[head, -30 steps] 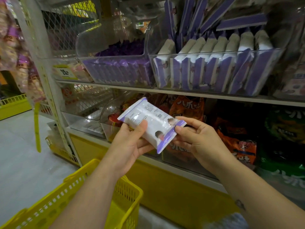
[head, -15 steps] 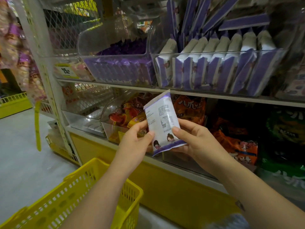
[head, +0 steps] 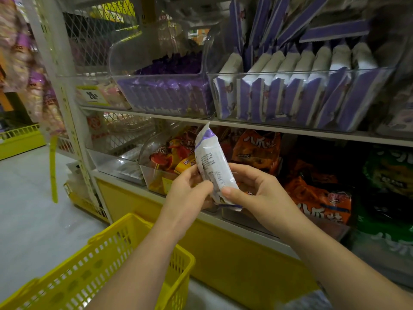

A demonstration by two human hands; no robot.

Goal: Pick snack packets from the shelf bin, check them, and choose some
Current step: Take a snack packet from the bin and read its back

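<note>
Turned from a flat slant a second ago, the snack packet [head: 212,166] is now stood nearly upright, its top leaned slightly left. White film, purple ends and small print are shown. It is pinched at its lower half between both hands: the left hand's [head: 187,195] thumb is pressed on its left edge and the right hand's [head: 263,195] thumb on its bottom front, with the other fingers curled behind. Matching packets are lined up in the clear bin [head: 290,72] above the fingertips.

Yellow basket [head: 89,271] at lower left, above pale floor [head: 26,209]. Yellow price tag [head: 92,95] on upper shelf edge — mesh panel [head: 96,30] behind. Lower shelf — orange bags [head: 319,198], green bags [head: 388,173] beside them.
</note>
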